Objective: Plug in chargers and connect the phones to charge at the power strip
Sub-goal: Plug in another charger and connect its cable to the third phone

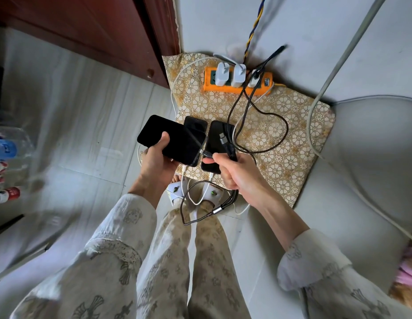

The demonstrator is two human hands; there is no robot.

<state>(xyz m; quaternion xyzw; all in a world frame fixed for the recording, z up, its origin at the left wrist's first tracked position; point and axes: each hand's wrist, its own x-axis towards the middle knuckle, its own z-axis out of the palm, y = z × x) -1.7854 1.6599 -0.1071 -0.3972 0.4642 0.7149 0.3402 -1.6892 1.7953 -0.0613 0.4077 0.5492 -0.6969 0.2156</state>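
Head view: hands gripping phone (170, 140) and braided cable (225, 143), its plug tip partly hidden, two other phones half covered.

3 chargers (237, 75) stand in the power strip (238, 88) on a cushion (281, 143), 2 phones (215, 146) lying nearer.
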